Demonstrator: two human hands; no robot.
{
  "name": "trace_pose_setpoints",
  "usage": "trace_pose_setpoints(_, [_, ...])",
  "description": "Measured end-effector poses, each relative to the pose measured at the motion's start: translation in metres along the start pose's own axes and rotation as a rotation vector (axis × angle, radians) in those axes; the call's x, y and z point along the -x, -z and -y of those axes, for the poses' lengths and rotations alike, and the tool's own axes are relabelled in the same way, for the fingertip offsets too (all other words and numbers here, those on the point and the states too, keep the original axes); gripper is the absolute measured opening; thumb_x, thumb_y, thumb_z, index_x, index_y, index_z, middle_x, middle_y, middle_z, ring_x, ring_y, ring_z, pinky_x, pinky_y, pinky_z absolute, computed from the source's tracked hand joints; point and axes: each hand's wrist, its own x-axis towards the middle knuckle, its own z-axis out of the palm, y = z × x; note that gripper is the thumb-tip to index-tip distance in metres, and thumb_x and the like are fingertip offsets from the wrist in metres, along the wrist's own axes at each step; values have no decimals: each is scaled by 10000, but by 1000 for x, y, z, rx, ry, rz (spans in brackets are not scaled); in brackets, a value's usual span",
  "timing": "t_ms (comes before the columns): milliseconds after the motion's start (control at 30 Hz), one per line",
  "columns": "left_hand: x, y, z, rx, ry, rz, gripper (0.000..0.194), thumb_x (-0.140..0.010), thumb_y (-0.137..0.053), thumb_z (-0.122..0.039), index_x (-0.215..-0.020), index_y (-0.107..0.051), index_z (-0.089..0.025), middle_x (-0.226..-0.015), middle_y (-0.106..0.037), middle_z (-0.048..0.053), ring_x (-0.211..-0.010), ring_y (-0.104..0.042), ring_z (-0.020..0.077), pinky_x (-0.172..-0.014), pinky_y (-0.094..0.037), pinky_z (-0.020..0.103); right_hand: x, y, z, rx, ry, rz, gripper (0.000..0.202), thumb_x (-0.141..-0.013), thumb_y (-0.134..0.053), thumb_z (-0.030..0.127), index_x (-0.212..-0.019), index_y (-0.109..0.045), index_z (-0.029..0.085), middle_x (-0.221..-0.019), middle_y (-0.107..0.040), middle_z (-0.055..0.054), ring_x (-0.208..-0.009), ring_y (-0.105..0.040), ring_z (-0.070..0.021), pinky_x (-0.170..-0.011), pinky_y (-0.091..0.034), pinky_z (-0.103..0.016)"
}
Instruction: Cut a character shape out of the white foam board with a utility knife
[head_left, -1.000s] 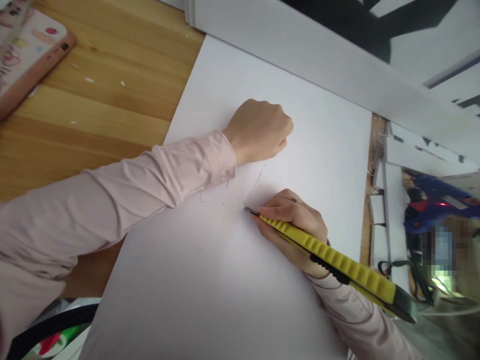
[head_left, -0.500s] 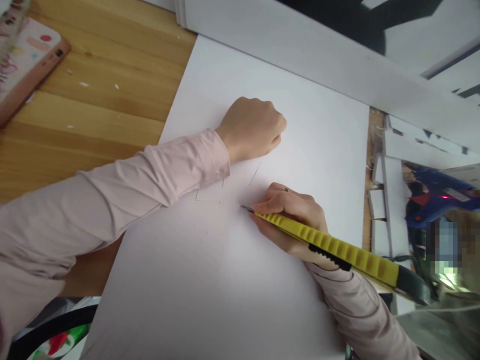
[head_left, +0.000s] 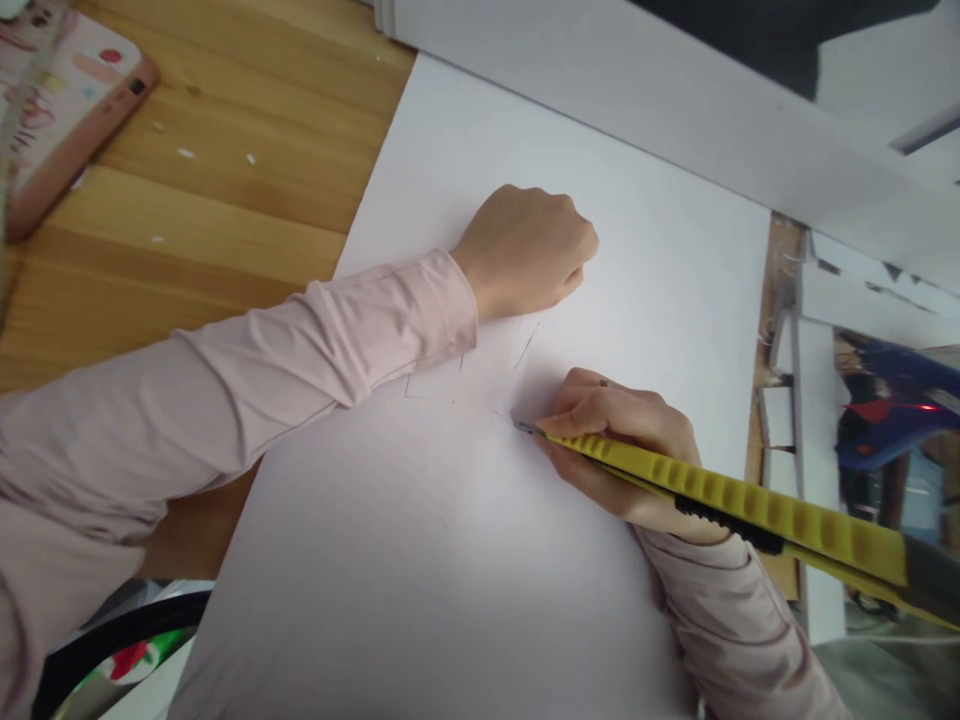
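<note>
A large white sheet (head_left: pixel 420 560) lies across the wooden table, with a few short thin lines near its middle. My left hand (head_left: pixel 529 250) rests on it as a closed fist, knuckles up; whether anything is inside the fist is hidden. Lower and to the right, my right hand (head_left: pixel 630 440) grips a yellow utility knife (head_left: pixel 720 500) near its blade end. The blade tip touches or nearly touches the sheet, at the right end of a faint line. The knife's handle extends to the right over my right wrist.
A phone in a pink case (head_left: pixel 75 110) lies on the wooden table (head_left: pixel 262 90) at the upper left, near small white scraps. A white board structure (head_left: pixel 600 90) borders the sheet's far edge. White strips and a blue tool (head_left: pixel 892 400) are at the right.
The knife blade has moved right along the sheet with my right hand, and a faint line shows left of its tip. The view has shifted slightly; my left fist keeps its place on the sheet.
</note>
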Motion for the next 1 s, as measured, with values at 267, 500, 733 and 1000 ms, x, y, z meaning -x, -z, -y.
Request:
trace_pose_setpoints(267, [1,5,-3,3,16,50,313,-894,-410,-169,-860,-714,-103,-809,-658,130,-912,-659,316,-733,-350,371,-5,3,2,10,7,45,267,-738,-623,-41,-765,-576,220,-691,-613,11,-627,-461,-126,-540,-385,-259])
trace_pose_setpoints(500, [1,5,-3,-15,8,50,321,-875,-403,-165,-841,-721,-133,-781,-661,117,-877,-669,297,-698,-341,364,6,-7,2,-88,-79,-151,222,-773,-685,25,-824,-632,234,-709,-585,13,-605,-518,-133,-522,-402,-289])
trace_pose_setpoints(733, [0,1,-1,-7,-7,-5,303,-863,-430,-181,-821,-728,-143,-785,-687,132,-841,-665,277,-659,-326,358,5,-22,-5,9,45,-297,303,-737,-742,17,-906,-667,257,-740,-637,3,-681,-574,-169,-646,-485,-356])
trace_pose_setpoints(1000, [0,-1,0,74,-2,15,286,-868,-437,-170,-822,-717,-133,-843,-700,163,-875,-655,316,-715,-350,390,8,-20,-13,54,41,-232,321,-739,-743,27,-948,-698,267,-714,-620,7,-680,-555,-171,-661,-482,-364])
